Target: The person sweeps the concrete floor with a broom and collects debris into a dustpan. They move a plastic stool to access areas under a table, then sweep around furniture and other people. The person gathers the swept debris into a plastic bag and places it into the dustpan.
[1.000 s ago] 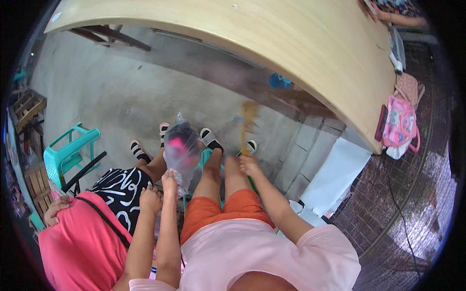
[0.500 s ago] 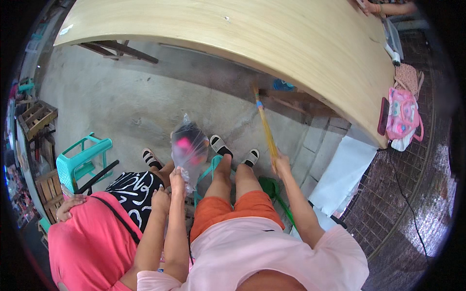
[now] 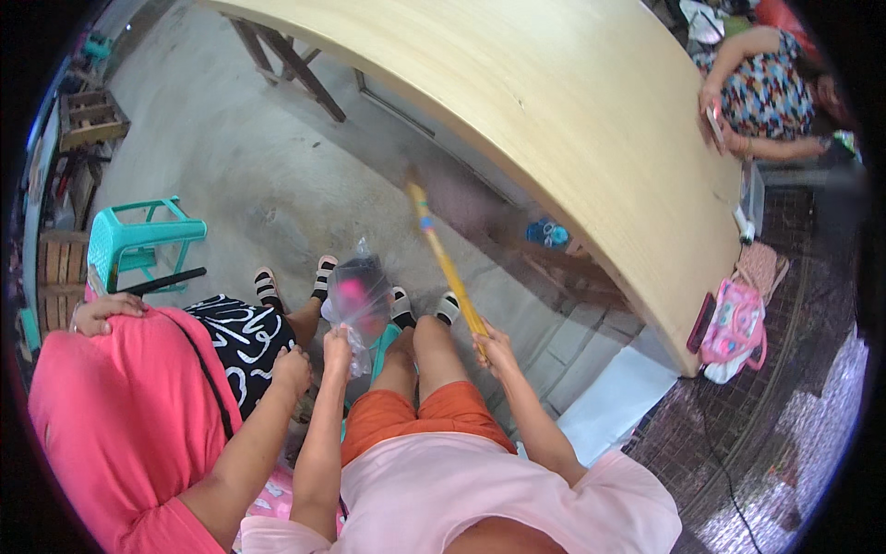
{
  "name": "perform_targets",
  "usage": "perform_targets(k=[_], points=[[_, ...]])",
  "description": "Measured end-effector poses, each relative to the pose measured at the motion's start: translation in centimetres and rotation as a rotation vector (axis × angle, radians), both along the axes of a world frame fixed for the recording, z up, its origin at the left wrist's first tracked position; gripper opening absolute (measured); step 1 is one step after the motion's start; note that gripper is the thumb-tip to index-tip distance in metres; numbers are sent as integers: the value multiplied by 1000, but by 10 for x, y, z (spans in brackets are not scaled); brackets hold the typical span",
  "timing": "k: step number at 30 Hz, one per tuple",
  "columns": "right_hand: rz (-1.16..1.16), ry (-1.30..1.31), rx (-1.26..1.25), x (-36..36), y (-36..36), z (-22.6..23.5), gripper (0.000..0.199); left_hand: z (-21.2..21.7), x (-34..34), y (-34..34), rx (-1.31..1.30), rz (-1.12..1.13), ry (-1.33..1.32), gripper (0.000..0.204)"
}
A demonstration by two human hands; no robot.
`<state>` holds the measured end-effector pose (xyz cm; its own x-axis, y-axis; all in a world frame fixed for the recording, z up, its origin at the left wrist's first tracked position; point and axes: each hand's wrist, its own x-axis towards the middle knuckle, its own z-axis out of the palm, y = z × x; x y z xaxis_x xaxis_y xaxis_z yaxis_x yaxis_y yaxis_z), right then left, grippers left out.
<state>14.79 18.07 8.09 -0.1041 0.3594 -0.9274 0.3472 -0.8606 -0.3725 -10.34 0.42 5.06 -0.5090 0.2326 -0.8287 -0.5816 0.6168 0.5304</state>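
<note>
My left hand (image 3: 338,351) is closed round the gathered neck of a clear plastic bag (image 3: 358,288). Dark and bright pink contents show through the film. In my right hand (image 3: 494,349) I grip the near end of a long yellow broom (image 3: 446,263) with a blue band. It slants away to the left, and its brownish far end is blurred by motion, over the concrete floor beside the table. Just left of my left hand is the fist of a person in a pink top (image 3: 138,406).
A long pale wooden table (image 3: 554,120) curves across the far and right side, with a blue item (image 3: 546,233) beneath it. Left stands a turquoise stool (image 3: 138,235). Another person (image 3: 761,92) holds a phone beyond the table. A pink bag (image 3: 734,323) hangs by its corner.
The view has turned rightward, bringing the person beyond the table further in. The broom's far end has swung left, away from the table's underside. My left hand keeps holding the bag.
</note>
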Motion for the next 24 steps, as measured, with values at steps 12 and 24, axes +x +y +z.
perform_targets(k=[12, 24], points=[[129, -183, 162, -171, 170, -148, 7, 15, 4, 17, -56, 215, -13, 24], [1028, -222, 496, -429, 251, -214, 13, 3, 7, 39, 8, 676, -30, 20]])
